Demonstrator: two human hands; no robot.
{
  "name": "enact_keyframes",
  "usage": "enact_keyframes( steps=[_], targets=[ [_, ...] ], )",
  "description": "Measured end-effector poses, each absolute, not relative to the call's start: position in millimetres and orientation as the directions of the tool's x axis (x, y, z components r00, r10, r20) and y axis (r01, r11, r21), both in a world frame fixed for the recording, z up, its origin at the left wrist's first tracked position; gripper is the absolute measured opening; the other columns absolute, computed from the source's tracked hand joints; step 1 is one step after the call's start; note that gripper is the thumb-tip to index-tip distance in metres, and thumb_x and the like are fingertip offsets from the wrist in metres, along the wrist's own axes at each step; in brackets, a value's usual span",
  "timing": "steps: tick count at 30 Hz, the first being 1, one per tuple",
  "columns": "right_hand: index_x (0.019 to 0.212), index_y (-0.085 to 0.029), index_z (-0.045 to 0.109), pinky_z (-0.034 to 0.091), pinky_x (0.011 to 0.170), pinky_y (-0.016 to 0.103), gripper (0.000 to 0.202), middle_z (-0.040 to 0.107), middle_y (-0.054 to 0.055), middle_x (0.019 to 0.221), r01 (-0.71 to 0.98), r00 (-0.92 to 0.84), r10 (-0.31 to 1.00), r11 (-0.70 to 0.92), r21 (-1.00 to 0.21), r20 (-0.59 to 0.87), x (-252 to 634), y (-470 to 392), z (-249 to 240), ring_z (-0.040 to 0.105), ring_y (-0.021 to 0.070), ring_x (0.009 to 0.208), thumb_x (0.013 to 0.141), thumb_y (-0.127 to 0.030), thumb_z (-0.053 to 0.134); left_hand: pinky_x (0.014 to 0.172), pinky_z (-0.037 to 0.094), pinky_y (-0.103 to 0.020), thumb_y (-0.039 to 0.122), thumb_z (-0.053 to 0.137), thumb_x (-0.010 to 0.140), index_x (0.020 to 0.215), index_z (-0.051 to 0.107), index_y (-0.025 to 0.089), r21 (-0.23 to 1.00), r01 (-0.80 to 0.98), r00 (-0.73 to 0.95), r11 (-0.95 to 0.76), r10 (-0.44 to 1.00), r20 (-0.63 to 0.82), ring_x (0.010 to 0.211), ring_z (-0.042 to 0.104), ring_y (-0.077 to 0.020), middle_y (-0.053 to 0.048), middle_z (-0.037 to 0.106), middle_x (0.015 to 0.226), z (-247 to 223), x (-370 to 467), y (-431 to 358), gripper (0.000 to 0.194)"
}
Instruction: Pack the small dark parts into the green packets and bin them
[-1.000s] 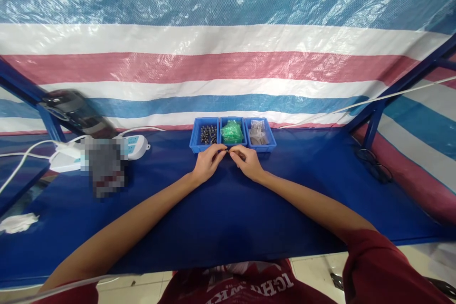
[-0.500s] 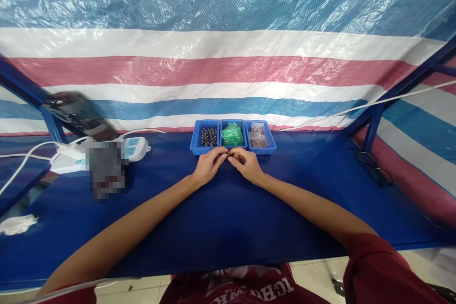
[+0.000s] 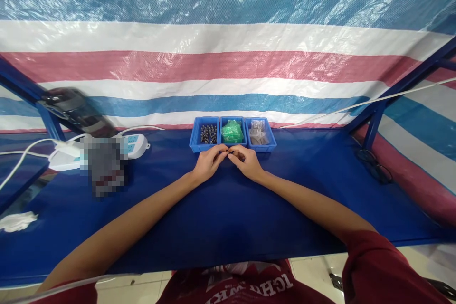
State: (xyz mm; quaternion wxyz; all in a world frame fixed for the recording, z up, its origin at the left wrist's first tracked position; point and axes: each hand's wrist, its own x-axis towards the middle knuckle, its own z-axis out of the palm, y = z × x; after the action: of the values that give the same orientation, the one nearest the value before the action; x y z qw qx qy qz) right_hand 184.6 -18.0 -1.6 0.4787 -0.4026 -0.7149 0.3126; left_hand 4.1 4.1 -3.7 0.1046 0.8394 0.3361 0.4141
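My left hand (image 3: 208, 163) and my right hand (image 3: 246, 162) meet fingertip to fingertip on the blue table cover (image 3: 221, 209), just in front of three small blue bins. Both pinch a tiny dark part (image 3: 227, 152) between them; it is too small to make out. The left bin (image 3: 204, 134) holds dark metal pieces, the middle bin (image 3: 232, 132) holds green pieces, and the right bin (image 3: 260, 134) holds clear and brownish pieces.
A white power strip (image 3: 133, 146) with cables lies at the back left beside a blurred dark object (image 3: 103, 164) and a black device (image 3: 76, 111). Eyeglasses (image 3: 372, 164) lie at the right. A white crumpled cloth (image 3: 17, 221) sits at the far left. A striped tarp hangs behind.
Both hands have stayed together in front of the bins, with only slight finger movement. The view shifted a little up and down.
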Motion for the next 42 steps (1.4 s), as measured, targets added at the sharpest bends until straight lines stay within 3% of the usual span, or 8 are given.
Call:
enact_keyframes(
  steps=[5,16,35,42],
  targets=[
    [0.091,-0.018,0.061,0.039,0.054,0.024,0.024,0.05,-0.002,0.061,0.27,-0.203,0.879,0.475,-0.838,0.432,185.1,-18.7,-0.7,0.047,0.011,0.053,0.087,-0.04,0.053,0.065,0.05,-0.02,0.032,0.045,0.095,0.105,0.056,0.018,0.464,0.491,0.4,-0.738,0.663,0.632,0.073,0.065,-0.0106,-0.004,0.067,0.091,-1.9,4.4,2.9,0.02],
    [0.09,-0.016,0.062,0.039,0.052,0.022,0.025,0.049,-0.003,0.058,0.252,-0.128,0.894,0.449,-0.858,0.43,185.7,-20.2,-0.1,0.045,0.0098,0.051,0.089,-0.039,0.051,0.056,0.044,-0.017,0.029,0.057,0.09,0.104,0.059,0.017,0.408,0.462,0.448,-0.788,0.604,0.659,0.056,0.05,-0.0054,-0.002,0.065,0.088,3.2,6.4,2.4,0.018],
    [0.085,-0.015,0.061,0.036,0.052,0.022,0.028,0.048,-0.003,0.054,0.246,-0.203,0.887,0.456,-0.855,0.414,186.2,-19.2,3.0,0.044,0.0101,0.051,0.092,-0.038,0.047,0.067,0.048,-0.02,0.026,0.054,0.091,0.103,0.061,0.016,0.41,0.448,0.465,-0.794,0.599,0.652,0.075,0.061,-0.0106,-0.005,0.067,0.092,2.7,6.6,2.3,0.016],
    [0.087,-0.016,0.061,0.037,0.053,0.023,0.03,0.049,-0.002,0.056,0.255,-0.216,0.889,0.45,-0.856,0.403,187.0,-18.0,1.2,0.045,0.0108,0.052,0.093,-0.041,0.045,0.066,0.048,-0.02,0.026,0.055,0.091,0.101,0.061,0.016,0.412,0.447,0.476,-0.794,0.601,0.642,0.072,0.062,-0.0099,-0.004,0.068,0.091,3.4,7.2,2.4,0.015]
  ],
)
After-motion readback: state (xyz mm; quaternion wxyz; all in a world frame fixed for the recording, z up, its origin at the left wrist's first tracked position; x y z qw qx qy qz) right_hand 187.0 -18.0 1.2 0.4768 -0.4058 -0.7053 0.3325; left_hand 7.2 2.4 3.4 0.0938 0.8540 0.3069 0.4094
